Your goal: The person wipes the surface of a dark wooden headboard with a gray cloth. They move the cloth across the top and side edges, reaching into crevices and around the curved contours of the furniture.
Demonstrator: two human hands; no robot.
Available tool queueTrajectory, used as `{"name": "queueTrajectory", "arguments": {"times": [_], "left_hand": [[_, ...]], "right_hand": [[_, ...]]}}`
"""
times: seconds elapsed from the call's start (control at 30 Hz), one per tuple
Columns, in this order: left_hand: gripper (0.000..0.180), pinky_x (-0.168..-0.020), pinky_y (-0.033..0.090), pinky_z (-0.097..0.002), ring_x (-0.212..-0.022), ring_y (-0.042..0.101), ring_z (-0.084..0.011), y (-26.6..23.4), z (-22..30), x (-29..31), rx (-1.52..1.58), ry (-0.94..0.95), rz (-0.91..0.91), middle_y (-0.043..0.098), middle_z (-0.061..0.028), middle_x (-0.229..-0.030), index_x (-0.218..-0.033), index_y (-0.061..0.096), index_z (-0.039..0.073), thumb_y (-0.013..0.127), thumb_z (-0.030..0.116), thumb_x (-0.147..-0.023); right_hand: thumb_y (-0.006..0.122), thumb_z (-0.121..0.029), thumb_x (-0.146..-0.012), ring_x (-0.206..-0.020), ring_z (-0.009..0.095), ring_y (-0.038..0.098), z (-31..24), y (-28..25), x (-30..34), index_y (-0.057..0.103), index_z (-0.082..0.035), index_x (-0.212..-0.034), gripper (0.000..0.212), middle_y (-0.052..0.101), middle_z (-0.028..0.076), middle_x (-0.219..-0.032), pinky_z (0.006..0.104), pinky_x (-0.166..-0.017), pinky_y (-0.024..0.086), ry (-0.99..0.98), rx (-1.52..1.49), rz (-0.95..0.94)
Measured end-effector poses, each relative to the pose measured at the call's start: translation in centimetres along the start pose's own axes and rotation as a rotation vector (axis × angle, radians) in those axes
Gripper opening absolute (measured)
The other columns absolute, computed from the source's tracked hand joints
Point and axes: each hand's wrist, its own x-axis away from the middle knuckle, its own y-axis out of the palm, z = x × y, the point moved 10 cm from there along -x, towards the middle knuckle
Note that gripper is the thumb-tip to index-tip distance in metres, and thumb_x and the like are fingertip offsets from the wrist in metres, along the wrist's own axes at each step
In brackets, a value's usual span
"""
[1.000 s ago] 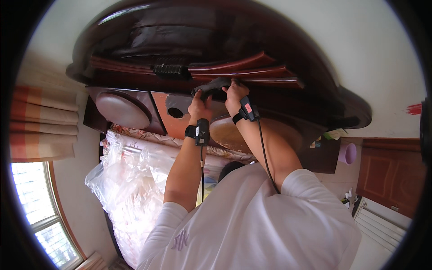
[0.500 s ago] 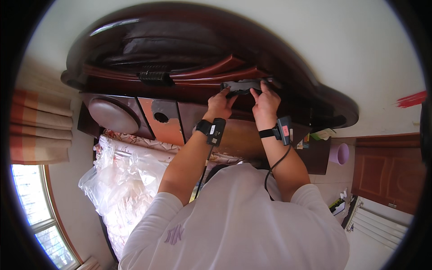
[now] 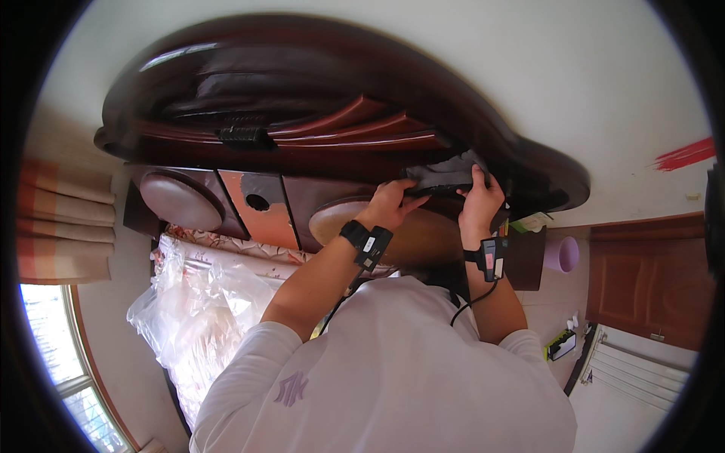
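A dark grey cloth (image 3: pixel 444 174) is stretched between my two hands in front of the glossy dark wooden headboard (image 3: pixel 302 83). My left hand (image 3: pixel 389 202) pinches its left end, and my right hand (image 3: pixel 482 198) grips the right end with the thumb on top. Behind the cloth run the curved reddish moulding strips (image 3: pixel 362 138) of the headboard; the cloth hides part of the surface there, so I cannot tell whether it touches the wood. Each wrist wears a black strapped device with a cable.
Below the headboard are round padded panels (image 3: pixel 183 201) and an orange panel (image 3: pixel 260 215) with a dark hole. Clear plastic (image 3: pixel 196 302) covers the bed at the left. A dark bedside cabinet (image 3: pixel 529 257) and a purple bin (image 3: pixel 561 254) stand at the right.
Both hands have moved right and slightly down along the headboard with the cloth. More of the cloth is spread out now, and the view has shifted a little.
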Motion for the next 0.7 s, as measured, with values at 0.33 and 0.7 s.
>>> {"name": "queueTrajectory", "arguments": {"times": [0.33,0.7], "left_hand": [[0.025,-0.104,0.061,-0.0428,-0.119,0.068,-0.0285,0.0,-2.8,-1.5,0.030,0.008,-0.043,0.066,-0.0134,-0.132,-0.134,0.061,0.005,0.049,0.012,-0.113],[0.030,-0.092,0.060,-0.0406,-0.105,0.073,-0.0236,1.1,-4.9,-1.8,-0.351,-0.200,-0.183,0.075,-0.0095,-0.116,-0.128,0.068,0.010,0.057,0.032,-0.111]], "right_hand": [[0.085,-0.019,-0.091,-0.114,0.037,0.064,-3.2,7.9,4.2,0.067,-0.004,-0.138,0.052,0.064,0.019,-0.125,0.0463,-0.099,0.052,-0.901,0.446,-0.084],[0.076,0.004,-0.081,-0.119,0.047,0.062,-1.8,7.6,2.8,0.056,-0.015,-0.154,0.078,0.050,0.020,-0.142,0.0508,-0.098,0.059,-0.965,0.906,-0.310]]}}
